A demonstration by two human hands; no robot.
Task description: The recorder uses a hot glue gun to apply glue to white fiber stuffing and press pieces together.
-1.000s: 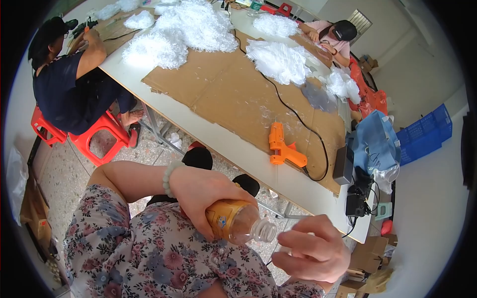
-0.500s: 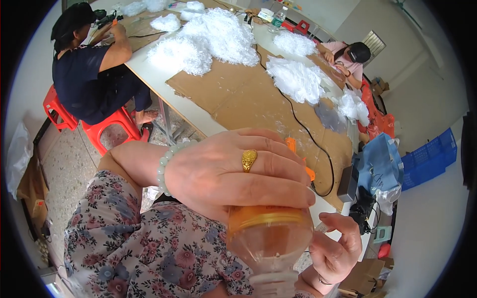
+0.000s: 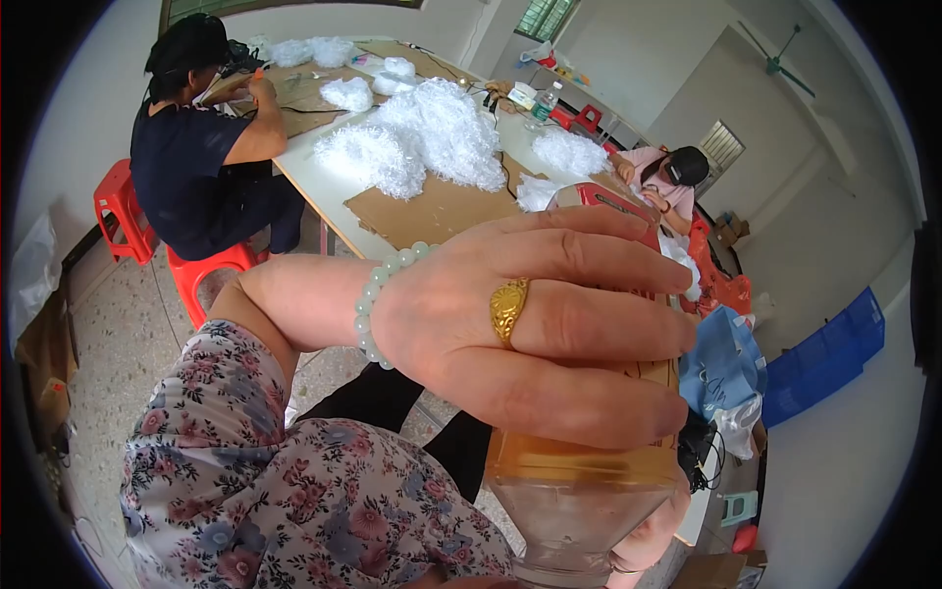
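Observation:
My left hand (image 3: 549,324), with a green bead bracelet and a gold ring, is wrapped round a clear plastic drink bottle (image 3: 579,510) close in front of me. Tipped up, the bottle has its neck toward the lower edge and its base away from me. Amber liquid shows under my fingers, and a red and tan label shows behind them. Low on the right, my right hand (image 3: 655,528) is mostly behind the bottle. Its fingers are hidden, so whatever they hold cannot be seen.
White shredded filler (image 3: 432,133) is heaped on the table, over brown cardboard (image 3: 412,208). One person (image 3: 196,147) sits on a red stool (image 3: 211,270) at left; another (image 3: 667,177) works at far right. A blue bag (image 3: 724,358) and blue crate (image 3: 824,358) stand right.
The bottle has been tipped higher, and my left hand has moved up and right with it. My right hand, whose fingers showed before, is now behind the bottle. My view has lifted.

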